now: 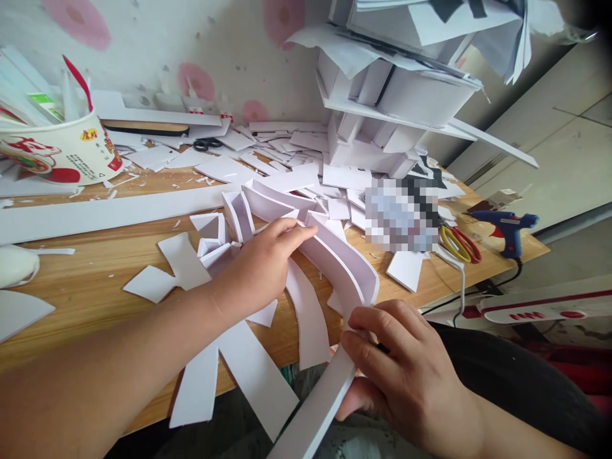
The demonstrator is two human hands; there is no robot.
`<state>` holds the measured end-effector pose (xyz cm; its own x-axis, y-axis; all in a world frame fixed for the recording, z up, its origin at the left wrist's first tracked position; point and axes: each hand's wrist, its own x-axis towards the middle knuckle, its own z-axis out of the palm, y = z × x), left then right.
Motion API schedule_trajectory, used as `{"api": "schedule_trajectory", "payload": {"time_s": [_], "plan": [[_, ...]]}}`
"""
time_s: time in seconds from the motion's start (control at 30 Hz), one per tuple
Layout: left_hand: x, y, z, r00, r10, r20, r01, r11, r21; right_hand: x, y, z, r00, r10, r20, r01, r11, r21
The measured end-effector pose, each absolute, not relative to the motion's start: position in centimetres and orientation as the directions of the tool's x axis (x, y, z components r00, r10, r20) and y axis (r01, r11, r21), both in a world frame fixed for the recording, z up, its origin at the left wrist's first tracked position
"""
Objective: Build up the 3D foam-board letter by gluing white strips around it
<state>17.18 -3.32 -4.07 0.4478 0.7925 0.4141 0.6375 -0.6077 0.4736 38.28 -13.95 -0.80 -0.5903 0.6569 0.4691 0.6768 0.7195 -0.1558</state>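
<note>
My left hand point(270, 261) is closed around the far end of a curved white foam board piece point(335, 258), which has a raised wall along its edge. My right hand point(396, 363) pinches a long white foam board strip point(318, 398) where it meets the near end of that curve. The strip runs down toward the bottom of the view, past the table edge. Beside my left hand stand small open foam board boxes point(239, 217). A flat curved piece point(308, 312) lies below it. My left fingertips are partly hidden.
White offcuts cover the wooden table point(95, 261). At the back right rises a layered foam board structure point(411, 102). A paper bucket point(62, 153), black scissors point(207, 145), a blue glue gun point(509, 229) and yellow-and-red-handled pliers point(459, 244) lie around. One patch is pixelated.
</note>
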Motion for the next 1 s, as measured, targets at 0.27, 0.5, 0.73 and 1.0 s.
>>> {"api": "schedule_trajectory", "payload": {"time_s": [0.27,0.5,0.73,1.0], "plan": [[17.15,-3.6,-3.63,0.453,0.812,0.369,0.629,-0.584,0.513,38.2,-14.05,-0.96,-0.579,0.667,0.469,0.663,0.72,-0.206],[17.14,-3.71,-3.67,0.457,0.794,0.401,0.618,-0.608,0.499,38.0,-14.47,-0.97,-0.573,0.685,0.449,0.66,0.711,-0.242],[17.29,-3.83,-3.45,0.453,0.81,0.372,0.653,-0.585,0.48,37.72,-14.6,-0.86,-0.557,0.69,0.463,0.683,0.698,-0.218],[17.52,-3.86,-3.2,0.468,0.797,0.383,0.664,-0.603,0.442,37.38,-14.6,-0.33,-0.543,0.714,0.443,0.695,0.678,-0.24]]}}
